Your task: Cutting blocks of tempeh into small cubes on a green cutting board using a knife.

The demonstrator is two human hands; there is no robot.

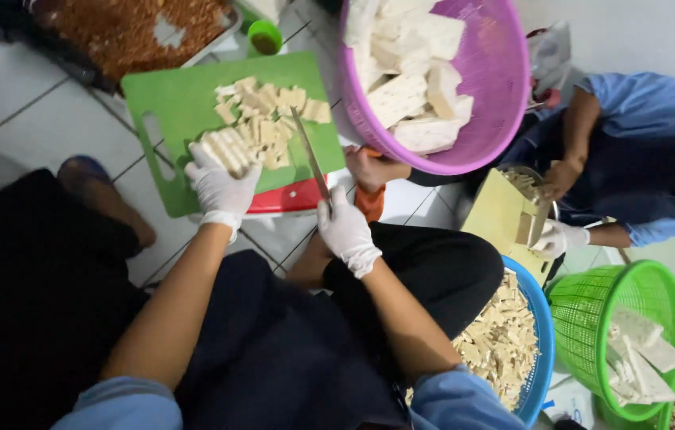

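Observation:
My left hand [221, 185], in a white glove, presses down on a row of pale sliced tempeh strips [226, 150] on a green cutting board [178, 99]. More cut pieces [273, 111] are piled at the board's middle. In my gloved right hand [344, 227] is a knife [310, 155], its blade lying across the board to the right of the pile, tip pointing away from me.
A purple basket [489, 80] holds big tempeh blocks. A blue basin [535, 350] of cut strips sits at my right. Another person in blue cuts on a yellow board [498, 215]. Green baskets [632, 302] stand at the right; a tray of brown crumbs [126, 28] lies at the far left.

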